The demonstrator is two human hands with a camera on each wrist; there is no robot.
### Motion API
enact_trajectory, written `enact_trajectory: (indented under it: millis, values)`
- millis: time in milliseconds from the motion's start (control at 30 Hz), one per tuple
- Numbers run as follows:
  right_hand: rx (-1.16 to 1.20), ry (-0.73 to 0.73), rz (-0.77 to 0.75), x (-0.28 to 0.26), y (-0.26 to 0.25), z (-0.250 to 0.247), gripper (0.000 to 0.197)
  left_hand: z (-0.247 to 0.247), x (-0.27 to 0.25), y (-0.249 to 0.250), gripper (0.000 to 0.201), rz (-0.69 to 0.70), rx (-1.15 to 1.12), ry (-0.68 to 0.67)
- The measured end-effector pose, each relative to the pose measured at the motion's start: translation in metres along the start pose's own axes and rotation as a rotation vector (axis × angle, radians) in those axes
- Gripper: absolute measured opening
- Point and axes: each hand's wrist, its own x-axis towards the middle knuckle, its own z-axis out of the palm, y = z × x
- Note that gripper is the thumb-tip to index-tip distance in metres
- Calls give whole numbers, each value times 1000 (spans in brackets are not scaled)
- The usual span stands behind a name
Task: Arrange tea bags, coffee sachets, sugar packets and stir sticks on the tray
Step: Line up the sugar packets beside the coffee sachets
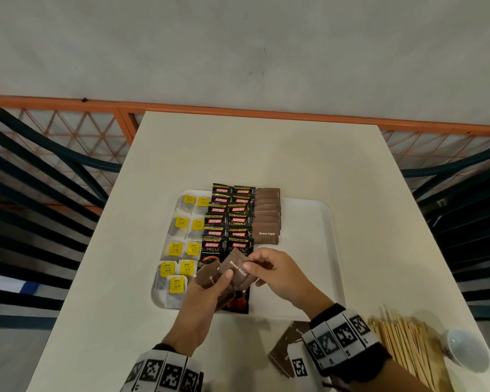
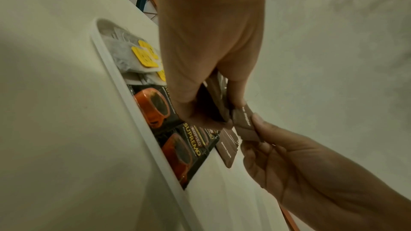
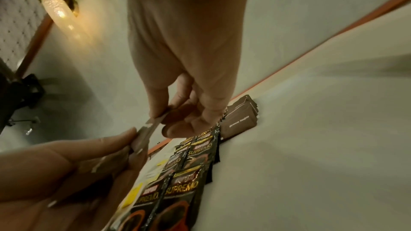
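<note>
Head view: both hands — left hand (image 1: pixel 207 295), right hand (image 1: pixel 277 274) — pinch tilted sugar packet (image 1: pixel 236 269), seemingly.

A café or eatery seating area: a plain white tabletop (image 1: pixel 266 154) against a grey wall (image 1: pixel 238 46), dark slatted chairs (image 1: pixel 34 193) on both sides, an orange lattice railing (image 1: pixel 68 128), and a glowing wall lamp (image 3: pixel 57 10).

White table (image 1: pixel 266 154) by grey wall (image 1: pixel 238 43), dark slatted chairs (image 1: pixel 40 193) flanking
</note>
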Motion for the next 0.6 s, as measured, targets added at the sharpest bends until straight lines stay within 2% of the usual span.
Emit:
enact_trajectory:
  millis: [100,200,300,367,467,600]
  values:
    - [60,-28,1,-5,0,-1,5,1,-1,1,12,-2,2,-2]
    - [203,-80,59,-10,4,3,15,6,-2,3,10,5,-1,-2]
    - [313,-67,106,-11,9,4,16,9,-3,4,10,-39,-31,-2]
    - [357,-15,113,-8,10,-1,16,8,-3,5,10,-98,-73,-7]
    - [357,138,134,2,15,-17,20,5,-3,5,15,-189,-137,-27]
    - [311,362,204,20,29,-36,11,3,-5,6,18,-227,-208,-54]
